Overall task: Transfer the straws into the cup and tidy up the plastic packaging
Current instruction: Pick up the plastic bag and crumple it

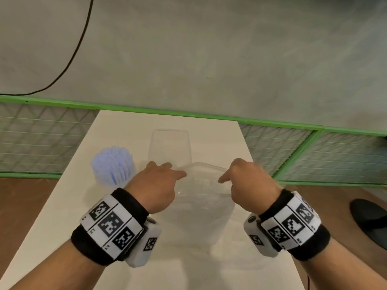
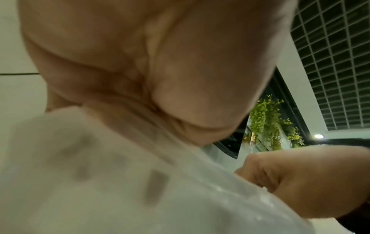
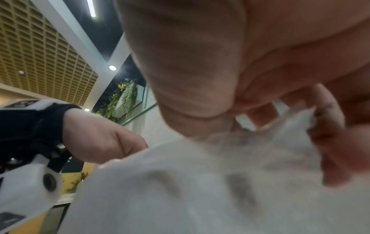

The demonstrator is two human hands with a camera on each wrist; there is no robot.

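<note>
A clear cup [image 1: 113, 168] packed with pale blue straws [image 1: 114, 158] stands on the left of the white table [image 1: 62, 227]. Both hands hold an empty clear plastic bag [image 1: 201, 208] upright over the table's middle. My left hand [image 1: 165, 176] pinches the left side of its top edge, and my right hand [image 1: 236, 176] pinches the right side. The left wrist view shows my left hand [image 2: 160, 71] with the bag [image 2: 100, 182] below it. In the right wrist view, fingers [image 3: 328, 126] of my right hand [image 3: 200, 63] curl over the bag [image 3: 180, 190].
Another flat clear plastic piece [image 1: 169, 145] lies on the table behind the bag. A green-framed wire fence [image 1: 293, 147] runs behind and beside the table. A black round base [image 1: 370, 220] sits on the floor at right.
</note>
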